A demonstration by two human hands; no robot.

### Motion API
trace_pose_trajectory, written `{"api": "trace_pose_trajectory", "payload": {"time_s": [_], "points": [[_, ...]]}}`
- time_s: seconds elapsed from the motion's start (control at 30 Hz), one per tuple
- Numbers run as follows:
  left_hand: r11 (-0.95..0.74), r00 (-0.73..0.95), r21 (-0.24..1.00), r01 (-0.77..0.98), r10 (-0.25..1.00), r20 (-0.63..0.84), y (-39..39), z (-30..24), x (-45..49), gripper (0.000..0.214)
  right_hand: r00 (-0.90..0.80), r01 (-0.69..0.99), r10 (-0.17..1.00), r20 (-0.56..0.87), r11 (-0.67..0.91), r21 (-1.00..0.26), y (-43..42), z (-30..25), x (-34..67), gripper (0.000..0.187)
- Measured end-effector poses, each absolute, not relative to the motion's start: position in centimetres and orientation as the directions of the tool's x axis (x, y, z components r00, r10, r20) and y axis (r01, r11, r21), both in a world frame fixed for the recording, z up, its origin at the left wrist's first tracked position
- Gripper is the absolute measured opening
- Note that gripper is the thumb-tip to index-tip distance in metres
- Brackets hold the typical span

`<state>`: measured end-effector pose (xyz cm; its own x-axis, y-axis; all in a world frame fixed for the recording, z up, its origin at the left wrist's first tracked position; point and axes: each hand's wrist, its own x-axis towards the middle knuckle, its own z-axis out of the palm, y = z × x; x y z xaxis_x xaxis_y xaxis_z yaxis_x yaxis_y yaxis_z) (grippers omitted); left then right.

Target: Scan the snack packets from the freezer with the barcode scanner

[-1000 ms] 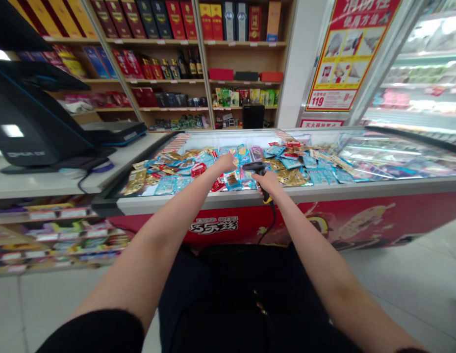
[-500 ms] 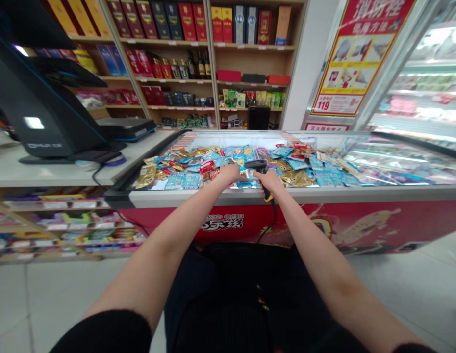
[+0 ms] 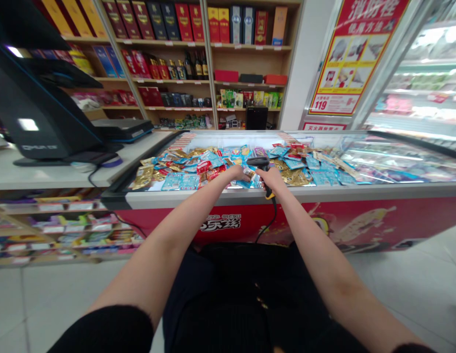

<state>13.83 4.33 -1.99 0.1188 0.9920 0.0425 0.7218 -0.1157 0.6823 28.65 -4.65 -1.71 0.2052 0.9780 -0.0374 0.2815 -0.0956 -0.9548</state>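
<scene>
Both my arms reach forward to a red chest freezer (image 3: 360,193) whose glass top is covered with several small snack packets (image 3: 184,180), blue, gold and red. My right hand (image 3: 272,178) is closed round the grip of a black barcode scanner (image 3: 259,162) with a yellow base; its cable hangs down the freezer's front. My left hand (image 3: 236,173) is closed on a small packet (image 3: 247,172) right beside the scanner's head; the packet is mostly hidden by the fingers.
To the left a white counter (image 3: 47,177) carries a black till screen (image 3: 33,113) and a flat black device. Wooden shelves (image 3: 246,46) of boxed goods and bottles stand behind. A red poster (image 3: 351,49) and a glass-door chiller (image 3: 422,83) stand at the right. Grey floor tiles lie below.
My left hand has drawn back from further in on the freezer top to just beside the scanner, closed on a packet. My right hand has held the scanner almost still.
</scene>
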Motion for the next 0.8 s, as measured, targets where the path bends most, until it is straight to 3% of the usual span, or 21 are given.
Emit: {"api": "trace_pose_trajectory", "payload": {"time_s": [0.1,0.37,0.8], "points": [[-0.063,0.072,0.61,0.79,0.997,0.01,4.0,-1.1,13.4,0.034,0.206,0.265,0.978,-0.024,-0.079,-0.961,-5.0,-1.3,28.7,0.035],[-0.048,-0.055,0.766,0.641,0.993,0.108,5.2,0.3,10.6,0.023,0.202,0.273,0.979,0.007,-0.05,-0.961,-5.0,-1.3,28.9,0.031],[-0.049,-0.078,0.654,0.755,0.983,0.164,5.1,0.9,8.9,0.028,0.165,0.312,0.986,0.033,-0.02,-0.95,-5.7,-0.6,28.2,0.032]]}}
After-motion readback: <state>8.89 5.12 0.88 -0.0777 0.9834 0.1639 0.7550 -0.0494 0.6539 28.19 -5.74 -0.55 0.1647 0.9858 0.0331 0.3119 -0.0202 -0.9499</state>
